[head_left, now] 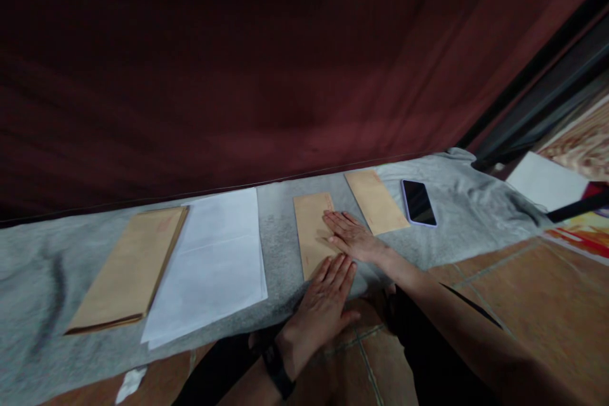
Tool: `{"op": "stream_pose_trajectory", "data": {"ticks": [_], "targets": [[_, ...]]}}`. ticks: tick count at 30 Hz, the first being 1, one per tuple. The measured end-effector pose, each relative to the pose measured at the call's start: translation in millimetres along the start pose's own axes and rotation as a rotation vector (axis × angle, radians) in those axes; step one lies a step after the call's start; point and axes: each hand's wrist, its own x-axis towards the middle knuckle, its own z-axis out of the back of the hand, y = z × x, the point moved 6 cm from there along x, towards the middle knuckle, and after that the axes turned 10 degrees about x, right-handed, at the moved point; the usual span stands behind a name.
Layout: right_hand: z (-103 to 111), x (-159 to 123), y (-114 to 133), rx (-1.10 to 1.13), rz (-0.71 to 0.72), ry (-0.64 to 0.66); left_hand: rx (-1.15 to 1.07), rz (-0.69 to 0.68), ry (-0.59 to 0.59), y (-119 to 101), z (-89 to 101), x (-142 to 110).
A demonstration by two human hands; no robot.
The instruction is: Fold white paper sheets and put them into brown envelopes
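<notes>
A brown paper envelope point(311, 222) lies flat on the grey cloth in front of me. My right hand point(351, 236) rests on its right side, palm down with the fingers stretched out. Over the near end of the same envelope is my left hand point(326, 298), its fingers straight and the thumb apart; a dark band circles that wrist. Part of the envelope's near right corner is hidden under the hands. Just right of my right hand lies a second brown envelope point(375, 200).
Farther right is a phone point(419, 203) in a purple case. To the left lie white paper sheets point(214, 260) and a stack of brown envelopes point(128, 266). A dark red curtain point(285, 76) hangs behind the grey cloth point(278, 254). White scrap point(130, 384) lies on the tiled floor point(518, 292).
</notes>
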Motion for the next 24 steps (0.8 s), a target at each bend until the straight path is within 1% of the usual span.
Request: {"op": "stream_pose_trajectory", "data": {"ticks": [3,6,10,15,18,21,24], "targets": [[3.4,-5.8,4.0,0.038,0.023,0.024,-0.008,-0.007,0.004,1.2,1.2,-1.3],[4.4,-13.1,7.3,0.078,0.04,0.077,-0.039,-0.011,0.014,2.6,2.8,-3.0],[4.2,-23.7,13.1,0.124,0.073,0.133,-0.076,-0.01,0.084,5.3,3.6,-4.2],[8.6,-33.4,24.0,0.199,0.103,0.154,-0.119,-0.019,0.146,7.6,5.3,-7.4],[11.4,-37.1,30.9,0.254,0.12,0.207,-0.142,-0.001,0.155,9.1,5.0,-9.7],[12.6,-38.2,32.8,0.291,0.114,0.258,-0.156,0.014,0.16,9.9,6.2,-8.9],[12.3,-35.8,29.6,0.289,0.107,0.25,-0.155,0.004,0.178,9.5,9.2,-6.1]]}}
